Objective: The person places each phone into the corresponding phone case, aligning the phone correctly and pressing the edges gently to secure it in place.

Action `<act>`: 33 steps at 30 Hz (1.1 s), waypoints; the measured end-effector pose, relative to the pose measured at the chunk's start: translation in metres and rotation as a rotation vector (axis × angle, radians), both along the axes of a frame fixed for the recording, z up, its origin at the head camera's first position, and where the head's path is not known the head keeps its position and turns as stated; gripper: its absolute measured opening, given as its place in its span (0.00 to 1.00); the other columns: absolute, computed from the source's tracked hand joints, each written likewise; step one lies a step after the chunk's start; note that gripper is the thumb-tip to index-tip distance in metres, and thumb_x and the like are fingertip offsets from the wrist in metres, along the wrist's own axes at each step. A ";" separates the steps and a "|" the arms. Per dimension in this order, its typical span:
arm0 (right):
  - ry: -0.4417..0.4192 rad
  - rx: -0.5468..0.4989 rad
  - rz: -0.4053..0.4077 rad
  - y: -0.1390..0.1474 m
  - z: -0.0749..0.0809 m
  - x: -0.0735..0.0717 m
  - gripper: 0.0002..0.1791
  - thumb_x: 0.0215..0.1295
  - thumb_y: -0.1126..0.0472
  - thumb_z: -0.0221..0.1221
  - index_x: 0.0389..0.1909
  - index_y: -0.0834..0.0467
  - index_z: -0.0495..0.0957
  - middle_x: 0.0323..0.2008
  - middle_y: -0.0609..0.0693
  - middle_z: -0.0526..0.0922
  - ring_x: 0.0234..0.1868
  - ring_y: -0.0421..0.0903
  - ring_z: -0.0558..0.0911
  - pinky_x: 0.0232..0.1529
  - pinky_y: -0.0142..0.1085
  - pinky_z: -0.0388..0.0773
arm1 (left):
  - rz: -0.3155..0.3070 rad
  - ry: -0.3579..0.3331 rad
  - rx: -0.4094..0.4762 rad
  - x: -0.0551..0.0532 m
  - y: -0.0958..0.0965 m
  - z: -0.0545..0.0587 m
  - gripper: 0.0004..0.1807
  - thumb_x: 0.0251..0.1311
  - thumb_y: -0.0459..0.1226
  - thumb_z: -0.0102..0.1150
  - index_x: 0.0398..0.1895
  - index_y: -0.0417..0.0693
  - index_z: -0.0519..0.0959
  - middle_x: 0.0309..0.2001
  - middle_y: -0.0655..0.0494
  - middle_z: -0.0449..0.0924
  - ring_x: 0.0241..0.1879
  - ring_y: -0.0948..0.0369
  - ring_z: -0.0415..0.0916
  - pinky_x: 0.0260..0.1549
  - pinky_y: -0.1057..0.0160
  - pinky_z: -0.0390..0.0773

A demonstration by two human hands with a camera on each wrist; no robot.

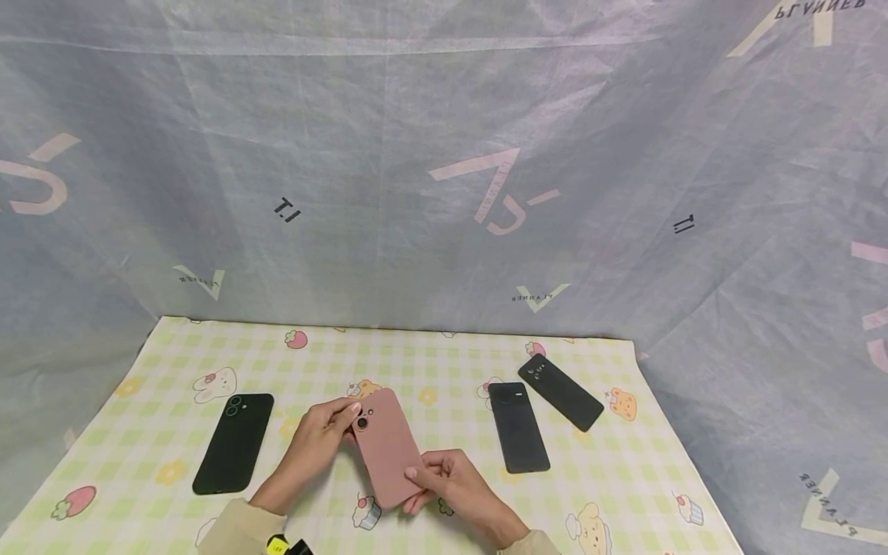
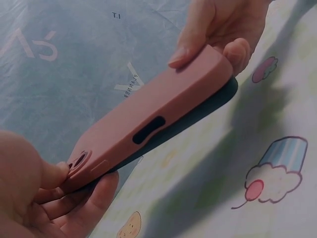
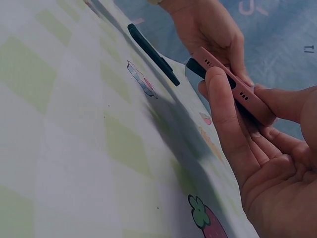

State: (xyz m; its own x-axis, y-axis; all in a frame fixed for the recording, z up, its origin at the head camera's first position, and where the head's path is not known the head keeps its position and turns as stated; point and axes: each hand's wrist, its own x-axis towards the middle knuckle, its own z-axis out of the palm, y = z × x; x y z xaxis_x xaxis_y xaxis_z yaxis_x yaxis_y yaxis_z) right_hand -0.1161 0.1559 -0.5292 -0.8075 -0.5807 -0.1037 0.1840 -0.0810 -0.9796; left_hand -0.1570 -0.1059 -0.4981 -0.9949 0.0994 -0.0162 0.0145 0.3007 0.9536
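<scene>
A pink phone case is held tilted above the table between both hands. Beneath it a dark phone shows in the left wrist view, sticking out along the case's long side and not flush with it. My left hand pinches the camera end, thumb beside the lens opening and fingers underneath. At the opposite end, my right hand grips the lower corner, its thumb on the pink back. Small holes in the case's bottom edge face the right wrist camera.
A black phone with two lenses lies left of the hands. To the right lie a dark phone and, farther back, another dark phone at a slant. A grey-blue printed curtain stands behind the checked tablecloth.
</scene>
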 end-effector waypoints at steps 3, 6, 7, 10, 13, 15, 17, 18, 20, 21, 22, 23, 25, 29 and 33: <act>0.001 -0.003 0.007 0.001 0.000 0.000 0.18 0.81 0.62 0.60 0.54 0.76 0.81 0.41 0.79 0.86 0.32 0.41 0.91 0.37 0.33 0.89 | 0.013 -0.011 0.005 -0.001 0.000 0.000 0.18 0.82 0.39 0.56 0.61 0.35 0.84 0.34 0.53 0.89 0.29 0.60 0.84 0.37 0.65 0.80; 0.000 -0.010 0.018 0.002 0.000 -0.001 0.18 0.82 0.62 0.59 0.54 0.77 0.81 0.41 0.79 0.85 0.32 0.41 0.91 0.38 0.33 0.89 | 0.018 -0.020 0.028 -0.001 -0.001 0.000 0.17 0.81 0.39 0.58 0.59 0.35 0.85 0.34 0.52 0.90 0.28 0.59 0.84 0.38 0.64 0.81; -0.002 -0.015 0.022 0.002 0.000 -0.001 0.18 0.82 0.62 0.59 0.54 0.77 0.81 0.41 0.79 0.86 0.32 0.41 0.91 0.38 0.33 0.89 | 0.017 -0.028 0.047 -0.001 -0.001 0.000 0.17 0.81 0.39 0.58 0.58 0.35 0.86 0.35 0.51 0.91 0.28 0.59 0.84 0.38 0.64 0.81; -0.009 -0.031 0.038 0.003 -0.001 -0.001 0.18 0.82 0.62 0.59 0.54 0.78 0.80 0.41 0.78 0.86 0.32 0.41 0.91 0.38 0.34 0.89 | -0.004 -0.048 0.121 -0.002 -0.001 -0.001 0.16 0.80 0.38 0.59 0.55 0.33 0.86 0.36 0.47 0.91 0.28 0.58 0.85 0.37 0.62 0.85; -0.014 -0.043 0.049 0.004 -0.001 -0.001 0.19 0.82 0.62 0.59 0.54 0.78 0.80 0.40 0.76 0.87 0.33 0.41 0.91 0.38 0.34 0.89 | -0.028 -0.063 0.195 -0.002 -0.002 -0.001 0.16 0.80 0.37 0.59 0.53 0.30 0.85 0.37 0.44 0.90 0.29 0.58 0.86 0.36 0.61 0.87; -0.017 -0.045 0.053 0.004 -0.002 -0.001 0.19 0.82 0.62 0.58 0.55 0.78 0.80 0.41 0.73 0.88 0.33 0.41 0.91 0.38 0.34 0.89 | -0.037 -0.065 0.222 -0.001 -0.002 0.000 0.16 0.80 0.37 0.59 0.52 0.29 0.84 0.37 0.43 0.90 0.29 0.58 0.86 0.35 0.62 0.87; -0.023 -0.044 0.052 0.004 -0.002 -0.001 0.19 0.82 0.62 0.58 0.55 0.78 0.80 0.40 0.70 0.89 0.33 0.40 0.91 0.38 0.34 0.89 | -0.043 -0.064 0.234 -0.001 -0.002 0.000 0.16 0.80 0.37 0.59 0.52 0.28 0.84 0.38 0.42 0.90 0.30 0.57 0.86 0.35 0.62 0.87; -0.026 -0.045 0.052 0.004 -0.002 -0.001 0.19 0.82 0.62 0.58 0.55 0.77 0.80 0.40 0.68 0.90 0.33 0.40 0.91 0.38 0.34 0.89 | -0.044 -0.065 0.237 -0.001 -0.003 -0.001 0.16 0.80 0.37 0.59 0.52 0.28 0.84 0.38 0.42 0.89 0.30 0.57 0.86 0.35 0.62 0.87; -0.032 -0.044 0.051 0.004 -0.003 -0.001 0.19 0.82 0.62 0.59 0.55 0.77 0.81 0.40 0.66 0.91 0.33 0.40 0.91 0.38 0.34 0.89 | -0.045 -0.071 0.243 -0.001 -0.002 -0.001 0.16 0.80 0.37 0.59 0.52 0.28 0.84 0.38 0.42 0.89 0.30 0.57 0.86 0.35 0.61 0.87; -0.032 -0.044 0.051 0.004 -0.003 -0.001 0.19 0.82 0.62 0.58 0.55 0.77 0.81 0.40 0.65 0.91 0.33 0.40 0.91 0.38 0.34 0.89 | -0.045 -0.074 0.247 -0.001 -0.003 -0.001 0.16 0.80 0.37 0.59 0.52 0.28 0.84 0.38 0.42 0.89 0.30 0.57 0.86 0.35 0.61 0.87; -0.034 -0.044 0.051 0.004 -0.003 -0.001 0.19 0.82 0.62 0.59 0.55 0.77 0.81 0.40 0.64 0.91 0.33 0.40 0.91 0.38 0.34 0.89 | -0.046 -0.075 0.248 -0.001 -0.003 -0.001 0.16 0.80 0.37 0.59 0.52 0.28 0.84 0.38 0.42 0.89 0.30 0.57 0.86 0.35 0.61 0.87; -0.035 -0.044 0.051 0.004 -0.003 -0.001 0.19 0.82 0.62 0.59 0.55 0.77 0.81 0.40 0.64 0.91 0.33 0.40 0.91 0.38 0.34 0.89 | -0.045 -0.077 0.251 -0.001 -0.003 -0.001 0.16 0.80 0.37 0.59 0.52 0.28 0.84 0.38 0.41 0.89 0.30 0.57 0.86 0.35 0.61 0.87; -0.035 -0.044 0.051 0.004 -0.004 -0.001 0.19 0.82 0.62 0.59 0.55 0.77 0.81 0.40 0.65 0.91 0.33 0.40 0.91 0.38 0.34 0.89 | -0.043 -0.082 0.257 -0.001 -0.003 -0.001 0.15 0.79 0.36 0.60 0.52 0.28 0.84 0.39 0.41 0.89 0.30 0.57 0.86 0.35 0.61 0.87; -0.031 -0.045 0.052 0.004 -0.003 -0.001 0.19 0.82 0.62 0.58 0.55 0.77 0.80 0.41 0.68 0.90 0.33 0.40 0.91 0.38 0.34 0.89 | -0.041 -0.090 0.267 -0.001 -0.003 0.000 0.15 0.79 0.37 0.60 0.52 0.29 0.84 0.39 0.41 0.89 0.30 0.57 0.86 0.35 0.61 0.87; -0.026 -0.048 0.054 0.004 -0.004 -0.001 0.19 0.82 0.62 0.58 0.55 0.78 0.80 0.41 0.70 0.89 0.33 0.41 0.91 0.38 0.34 0.89 | -0.044 -0.097 0.278 -0.001 -0.003 0.001 0.16 0.79 0.37 0.60 0.53 0.28 0.83 0.39 0.41 0.89 0.30 0.56 0.86 0.36 0.61 0.88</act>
State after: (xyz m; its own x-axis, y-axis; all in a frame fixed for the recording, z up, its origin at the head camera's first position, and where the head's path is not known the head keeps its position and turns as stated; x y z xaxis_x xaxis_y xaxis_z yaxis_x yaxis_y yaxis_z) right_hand -0.1175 0.1597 -0.5327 -0.7721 -0.6283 -0.0951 0.2146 -0.1169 -0.9697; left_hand -0.1579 -0.1090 -0.4974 -0.9847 0.1564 -0.0769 -0.0733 0.0288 0.9969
